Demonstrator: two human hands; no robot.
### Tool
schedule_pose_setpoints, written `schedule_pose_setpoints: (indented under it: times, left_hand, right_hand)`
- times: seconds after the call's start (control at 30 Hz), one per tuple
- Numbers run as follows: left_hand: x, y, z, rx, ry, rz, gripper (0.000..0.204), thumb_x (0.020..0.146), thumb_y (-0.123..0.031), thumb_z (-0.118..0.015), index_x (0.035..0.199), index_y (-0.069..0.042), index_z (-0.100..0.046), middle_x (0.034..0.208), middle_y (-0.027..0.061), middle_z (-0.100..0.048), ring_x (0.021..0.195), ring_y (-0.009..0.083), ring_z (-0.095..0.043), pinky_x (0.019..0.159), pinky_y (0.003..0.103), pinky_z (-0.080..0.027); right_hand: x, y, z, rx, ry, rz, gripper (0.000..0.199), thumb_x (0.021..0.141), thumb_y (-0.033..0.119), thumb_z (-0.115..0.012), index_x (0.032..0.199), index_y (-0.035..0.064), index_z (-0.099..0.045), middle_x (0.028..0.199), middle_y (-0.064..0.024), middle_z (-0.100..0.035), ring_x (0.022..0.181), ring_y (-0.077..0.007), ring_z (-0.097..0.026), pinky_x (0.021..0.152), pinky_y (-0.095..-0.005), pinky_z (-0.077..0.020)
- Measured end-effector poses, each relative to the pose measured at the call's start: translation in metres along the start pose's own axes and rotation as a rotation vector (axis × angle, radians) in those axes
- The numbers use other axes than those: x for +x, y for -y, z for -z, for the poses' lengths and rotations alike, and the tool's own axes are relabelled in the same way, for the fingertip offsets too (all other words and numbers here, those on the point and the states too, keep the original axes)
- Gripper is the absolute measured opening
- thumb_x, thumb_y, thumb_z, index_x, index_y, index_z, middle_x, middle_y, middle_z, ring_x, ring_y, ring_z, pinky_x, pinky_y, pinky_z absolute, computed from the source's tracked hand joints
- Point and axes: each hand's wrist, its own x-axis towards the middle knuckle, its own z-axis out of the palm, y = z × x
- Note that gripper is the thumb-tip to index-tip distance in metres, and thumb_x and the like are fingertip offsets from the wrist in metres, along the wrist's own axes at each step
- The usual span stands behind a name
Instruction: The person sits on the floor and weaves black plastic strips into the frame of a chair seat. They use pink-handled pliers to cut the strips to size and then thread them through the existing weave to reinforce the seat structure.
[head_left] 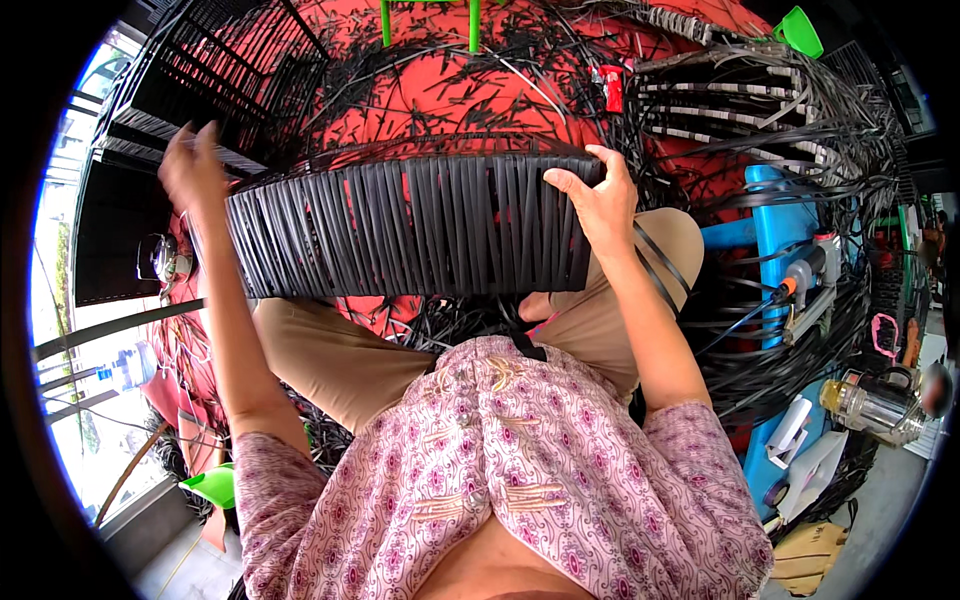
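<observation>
Across my crossed legs stands a black woven basket frame (410, 225), its near side wrapped with many upright flat plastic strips. Red shows through the gaps between some strips. My right hand (605, 205) grips its upper right corner, thumb on the near side and fingers over the far edge. My left hand (195, 178) is raised just off the left end, blurred by motion, so its grip is unclear. A long black strip (120, 328) runs from the left edge of the view toward my left forearm.
Strip scraps cover the red floor sheet (430, 95). Black racks (215, 75) stand at far left. Bundled strips (730, 110) lie at far right. On my right are a blue stool (785, 235), a hand tool (805, 270) and a clear jar (880, 405). A green scoop (212, 485) lies at lower left.
</observation>
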Motion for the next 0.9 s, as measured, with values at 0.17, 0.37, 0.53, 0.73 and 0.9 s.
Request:
schedule_pose_setpoints:
  times: [0.17,0.37,0.53,0.73,0.9]
  left_hand:
    - [-0.11,-0.276,-0.014,-0.633,0.78,-0.262,0.026,0.094,-0.019,-0.06,0.115,-0.006,-0.067,0.115,0.0119,-0.068,0.102,0.0319,-0.066,0.088,0.037,-0.053]
    - [-0.177,-0.361,-0.056,-0.31,0.875,-0.588,0.042,0.09,-0.052,-0.056,0.102,-0.015,-0.072,0.106,0.0148,-0.065,0.106,0.0343,-0.064,0.087,0.046,-0.05]
    - [-0.192,-0.36,-0.04,-0.351,0.746,-0.674,0.041,0.087,-0.048,-0.064,0.097,-0.009,-0.073,0.106,0.0138,-0.061,0.103,0.0336,-0.063,0.09,0.047,-0.048]
    - [-0.199,-0.346,-0.047,-0.524,0.736,-0.792,0.029,0.085,-0.036,-0.067,0.085,-0.007,-0.07,0.092,0.0082,-0.062,0.08,0.0292,-0.067,0.069,0.04,-0.055]
    - [-0.161,-0.317,-0.039,-0.549,0.643,-0.795,0.023,0.083,-0.031,-0.061,0.082,-0.011,-0.071,0.088,0.0102,-0.066,0.077,0.0299,-0.068,0.067,0.042,-0.056]
  right_hand:
    - [-0.001,0.017,0.004,0.015,-0.013,0.059,0.082,0.065,0.057,-0.084,0.117,-0.0014,-0.061,0.108,-0.0216,-0.067,0.1,-0.035,-0.065,0.088,-0.041,-0.0499]
    - [0.004,-0.01,0.032,0.205,0.267,0.05,0.061,0.08,0.034,-0.078,0.125,0.0014,-0.052,0.105,-0.0184,-0.068,0.098,-0.0352,-0.067,0.082,-0.0421,-0.0515]
    - [-0.007,-0.032,0.085,0.176,0.44,-0.058,0.033,0.091,0.01,-0.058,0.123,0.0023,-0.06,0.097,-0.0197,-0.069,0.085,-0.032,-0.067,0.079,-0.0409,-0.0508]
    - [-0.018,-0.044,0.109,-0.093,0.428,0.11,0.032,0.092,0.008,-0.05,0.122,0.0009,-0.061,0.082,-0.0102,-0.067,0.064,-0.0177,-0.06,0.063,-0.0332,-0.0495]
    - [0.0,-0.046,0.133,-0.105,0.326,0.271,0.025,0.093,0.013,-0.051,0.111,0.0036,-0.066,0.09,-0.0178,-0.068,0.084,-0.0333,-0.067,0.076,-0.0415,-0.0514]
